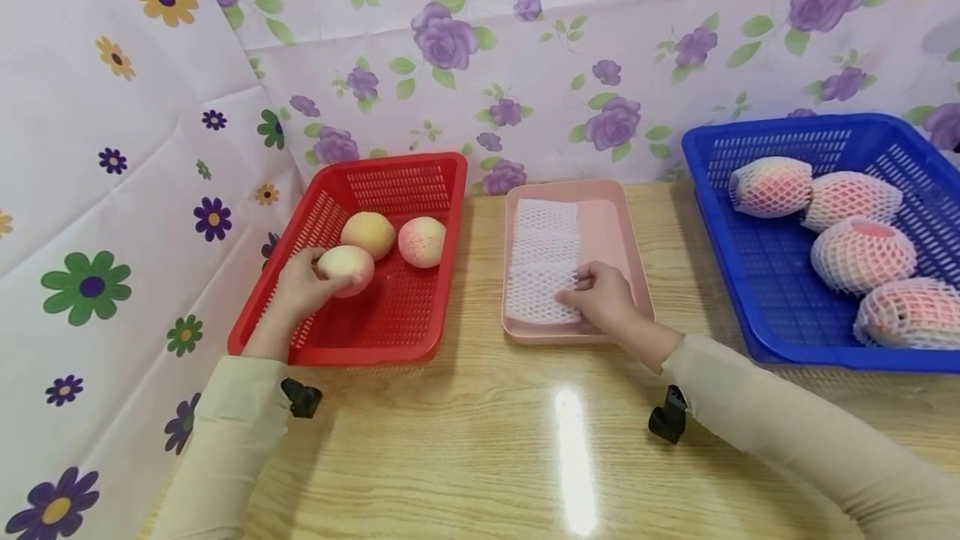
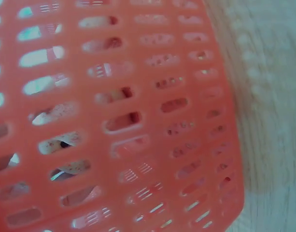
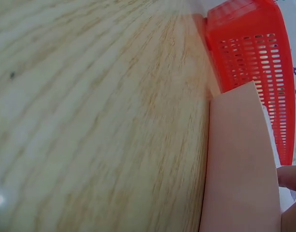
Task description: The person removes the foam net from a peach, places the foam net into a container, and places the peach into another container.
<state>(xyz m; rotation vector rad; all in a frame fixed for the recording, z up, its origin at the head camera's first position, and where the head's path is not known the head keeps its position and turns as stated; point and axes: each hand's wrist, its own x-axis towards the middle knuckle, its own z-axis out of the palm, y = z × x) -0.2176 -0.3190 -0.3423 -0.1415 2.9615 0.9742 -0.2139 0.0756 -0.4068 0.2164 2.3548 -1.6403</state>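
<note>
In the head view, my left hand (image 1: 300, 286) grips a pale pink-and-yellow peach (image 1: 349, 267) inside the red basket (image 1: 375, 354). Beside it in the same basket lie a yellower peach (image 1: 368, 234) and a pink-speckled one (image 1: 423, 241). My right hand (image 1: 603, 300) reaches over the pink tray (image 1: 611, 223) and pinches the right edge of a white foam net sleeve (image 1: 543, 294). More flat foam netting (image 1: 546, 227) lies behind that sleeve in the tray. Only the slotted wall of the red basket (image 2: 152, 130) fills most of the left wrist view, mostly hiding that hand.
A blue basket (image 1: 738, 290) stands at the right with several net-wrapped peaches (image 1: 862, 255). Flowered cloth (image 1: 480, 73) rises behind and along the left side. Bare wood tabletop (image 1: 450, 440) lies in front of the containers. Small black devices (image 1: 667, 417) sit at both wrists.
</note>
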